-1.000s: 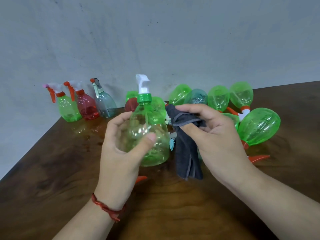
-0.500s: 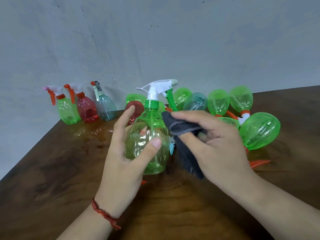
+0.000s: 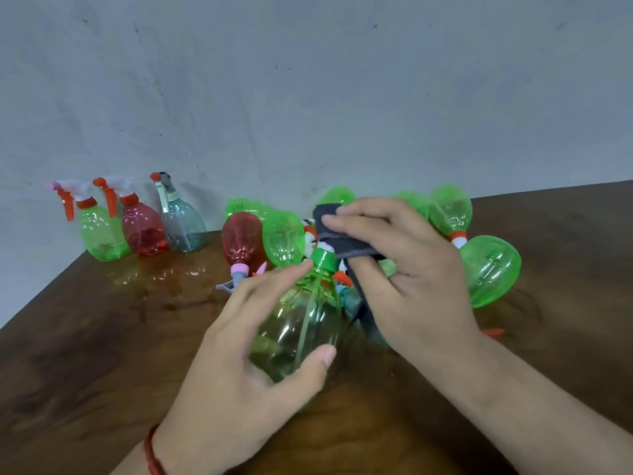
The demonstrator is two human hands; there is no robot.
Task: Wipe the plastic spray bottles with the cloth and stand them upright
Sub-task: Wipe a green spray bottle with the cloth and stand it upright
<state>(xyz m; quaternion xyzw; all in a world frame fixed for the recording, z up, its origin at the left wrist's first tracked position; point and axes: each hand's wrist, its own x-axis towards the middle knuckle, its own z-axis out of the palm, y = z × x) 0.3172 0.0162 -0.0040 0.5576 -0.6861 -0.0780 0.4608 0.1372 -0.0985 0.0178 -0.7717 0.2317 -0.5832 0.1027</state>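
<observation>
My left hand [image 3: 246, 365] grips a clear green spray bottle [image 3: 301, 323] round its body, tilted away from me with its green collar pointing at the pile. My right hand [image 3: 407, 269] holds a dark grey cloth [image 3: 346, 248] folded over the bottle's spray head, which is hidden under it. Three bottles stand upright at the back left: a green one [image 3: 99, 234], a red one [image 3: 144, 231] and a grey-blue one [image 3: 181, 231]. A heap of lying bottles sits behind my hands, with a red one [image 3: 241, 241] and several green ones [image 3: 489, 269].
The brown wooden table [image 3: 102, 354] runs up to a pale grey wall [image 3: 308, 97] at the back. Its left edge slants from the standing bottles down toward me. An orange trigger part [image 3: 493, 332] lies on the table to the right of my right wrist.
The bottle has tipped from upright to leaning away from me. My right hand has moved the cloth from the bottle's side up over the spray head.
</observation>
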